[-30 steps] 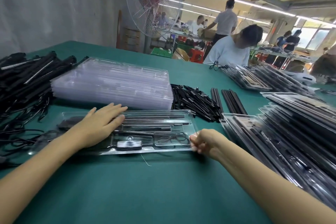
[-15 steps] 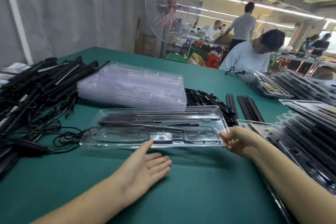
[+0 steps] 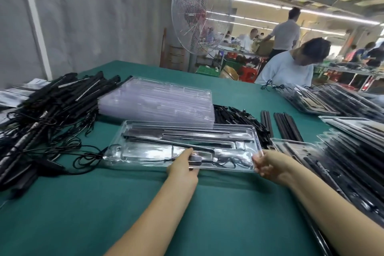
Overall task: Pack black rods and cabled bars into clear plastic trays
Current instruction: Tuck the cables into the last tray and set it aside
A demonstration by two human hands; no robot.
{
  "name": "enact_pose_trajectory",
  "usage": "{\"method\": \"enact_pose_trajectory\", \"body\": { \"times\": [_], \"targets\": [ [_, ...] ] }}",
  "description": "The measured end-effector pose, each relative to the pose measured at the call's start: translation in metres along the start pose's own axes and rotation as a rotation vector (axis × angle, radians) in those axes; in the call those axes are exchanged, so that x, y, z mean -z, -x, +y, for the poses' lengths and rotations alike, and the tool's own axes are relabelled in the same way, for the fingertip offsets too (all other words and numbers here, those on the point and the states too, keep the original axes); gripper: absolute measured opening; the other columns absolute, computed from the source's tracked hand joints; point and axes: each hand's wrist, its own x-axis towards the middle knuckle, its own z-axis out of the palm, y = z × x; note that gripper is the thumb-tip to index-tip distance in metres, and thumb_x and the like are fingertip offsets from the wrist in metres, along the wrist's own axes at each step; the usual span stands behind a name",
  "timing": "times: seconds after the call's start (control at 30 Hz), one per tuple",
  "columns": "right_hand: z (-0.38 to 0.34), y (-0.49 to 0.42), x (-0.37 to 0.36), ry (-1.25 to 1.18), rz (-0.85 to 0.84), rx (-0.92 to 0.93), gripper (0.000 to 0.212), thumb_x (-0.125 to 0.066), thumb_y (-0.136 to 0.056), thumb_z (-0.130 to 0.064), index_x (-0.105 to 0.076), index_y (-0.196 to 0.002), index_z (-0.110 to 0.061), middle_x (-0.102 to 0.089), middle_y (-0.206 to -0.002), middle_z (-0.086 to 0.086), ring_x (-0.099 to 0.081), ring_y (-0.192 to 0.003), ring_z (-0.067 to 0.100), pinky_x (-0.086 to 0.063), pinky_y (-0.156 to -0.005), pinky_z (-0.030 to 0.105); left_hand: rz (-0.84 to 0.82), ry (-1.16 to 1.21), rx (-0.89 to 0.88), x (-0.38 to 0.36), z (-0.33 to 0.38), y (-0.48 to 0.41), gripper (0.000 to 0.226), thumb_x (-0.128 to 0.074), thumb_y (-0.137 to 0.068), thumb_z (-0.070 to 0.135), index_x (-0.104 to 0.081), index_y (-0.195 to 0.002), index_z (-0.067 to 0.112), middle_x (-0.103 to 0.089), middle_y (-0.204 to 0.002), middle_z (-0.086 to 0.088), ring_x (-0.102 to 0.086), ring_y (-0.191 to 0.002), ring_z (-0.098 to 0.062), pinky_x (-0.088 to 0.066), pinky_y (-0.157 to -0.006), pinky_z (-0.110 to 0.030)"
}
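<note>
A clear plastic tray (image 3: 145, 131) lies on the green table (image 3: 207, 214) in front of me, with black rods and a cabled bar set in its slots. My left hand (image 3: 184, 167) grips the tray's near edge around the middle. My right hand (image 3: 270, 165) pinches the tray's near right corner. A pile of cabled bars (image 3: 41, 114) lies at the left. Loose black rods (image 3: 287, 125) lie behind the tray to the right.
A stack of empty clear trays (image 3: 158, 100) sits behind the tray. Filled trays (image 3: 353, 162) are stacked along the right side, and more lie at the far right. A person in a white shirt (image 3: 291, 68) sits across the table. A large fan (image 3: 199, 10) stands beyond.
My left hand moved from the bare table up to the tray's near edge and took hold of it. My right hand kept its hold on the corner. The camera view shifted left.
</note>
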Motion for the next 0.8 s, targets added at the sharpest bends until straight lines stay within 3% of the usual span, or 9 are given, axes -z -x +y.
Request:
{"method": "enact_pose_trajectory", "body": {
  "times": [0.03,0.07,0.1,0.17,0.27,0.47,0.57,0.67,0.8],
  "targets": [
    [0.001,0.001,0.0,0.006,0.011,0.007,0.029,-0.035,-0.092,0.01,-0.045,-0.069,-0.003,-0.048,-0.051,0.009,-0.043,-0.036,0.012,-0.033,-0.031,0.016,-0.015,-0.077,0.057,0.002,0.0,0.004,0.038,-0.057,-0.092,0.008,-0.048,-0.102,0.044,-0.048,-0.091,0.023,-0.05,-0.092,-0.006,-0.033,-0.09,-0.008],
    [0.001,0.002,0.0,0.015,0.019,0.014,0.029,-0.034,-0.092,0.01,-0.045,-0.068,-0.004,-0.047,-0.05,0.008,-0.044,-0.036,0.012,-0.033,-0.031,0.016,-0.023,-0.322,-0.003,0.003,-0.005,0.005,0.04,-0.056,-0.093,0.01,-0.041,-0.09,0.047,-0.043,-0.088,0.026,-0.048,-0.088,-0.002,-0.033,-0.083,-0.003],
    [0.001,0.004,-0.001,0.029,0.026,0.02,0.03,-0.033,-0.092,0.01,-0.044,-0.067,-0.004,-0.045,-0.05,0.008,-0.044,-0.037,0.013,-0.032,-0.031,0.016,-0.025,-0.276,0.01,0.002,-0.005,0.006,0.039,-0.056,-0.093,0.009,-0.041,-0.083,0.044,-0.047,-0.087,0.023,-0.049,-0.083,-0.002,-0.038,-0.081,-0.005],
    [0.0,0.007,-0.002,0.065,0.041,0.033,0.032,-0.032,-0.091,0.011,-0.043,-0.065,-0.004,-0.04,-0.054,0.009,-0.044,-0.046,0.017,-0.03,-0.03,0.014,-0.016,-0.055,-0.02,-0.004,-0.004,-0.002,0.025,-0.058,-0.09,0.002,-0.054,-0.074,0.022,-0.057,-0.082,0.004,-0.055,-0.071,-0.012,-0.049,-0.076,-0.024],
    [-0.006,0.012,-0.002,0.066,0.045,0.07,0.027,-0.035,-0.09,0.012,-0.045,-0.069,-0.001,-0.044,-0.061,0.011,-0.041,-0.052,0.018,-0.031,-0.032,0.014,0.05,-0.196,-0.035,-0.009,-0.006,0.003,0.011,-0.061,-0.086,-0.004,-0.057,-0.078,0.003,-0.057,-0.079,-0.006,-0.056,-0.067,-0.019,-0.049,-0.07,-0.029],
    [-0.019,0.016,-0.004,0.033,0.069,0.137,0.023,-0.035,-0.087,0.015,-0.045,-0.074,-0.002,-0.046,-0.063,0.01,-0.039,-0.05,0.015,-0.034,-0.032,0.015,0.021,-0.26,-0.073,-0.008,-0.007,-0.001,0.019,-0.06,-0.087,-0.003,-0.051,-0.072,0.006,-0.055,-0.071,-0.004,-0.055,-0.05,-0.016,-0.046,-0.052,-0.027],
    [-0.022,0.014,-0.004,-0.031,0.084,0.135,0.017,-0.042,-0.089,0.011,-0.047,-0.079,-0.001,-0.047,-0.064,0.009,-0.035,-0.046,0.012,-0.033,-0.03,0.015,0.03,-0.233,-0.075,-0.01,-0.007,-0.006,0.017,-0.061,-0.086,-0.001,-0.052,-0.074,0.007,-0.056,-0.072,-0.003,-0.058,-0.046,-0.013,-0.051,-0.057,-0.028],
    [-0.026,0.012,-0.006,-0.039,0.115,0.173,0.021,-0.045,-0.087,0.01,-0.049,-0.074,-0.005,-0.047,-0.063,0.007,-0.034,-0.045,0.011,-0.032,-0.031,0.016,-0.008,-0.186,-0.071,-0.01,-0.007,-0.007,0.015,-0.062,-0.086,-0.001,-0.054,-0.075,0.006,-0.06,-0.071,-0.004,-0.056,-0.063,-0.015,-0.051,-0.067,-0.029],
    [-0.023,0.009,-0.012,-0.062,0.165,0.201,0.028,-0.042,-0.085,0.011,-0.052,-0.069,-0.01,-0.047,-0.06,0.004,-0.036,-0.04,0.009,-0.033,-0.034,0.014,-0.084,-0.139,-0.064,-0.008,-0.006,-0.005,0.016,-0.058,-0.09,0.0,-0.055,-0.075,0.002,-0.062,-0.045,-0.006,-0.059,-0.061,-0.016,-0.052,-0.058,-0.025]
  ]
}}
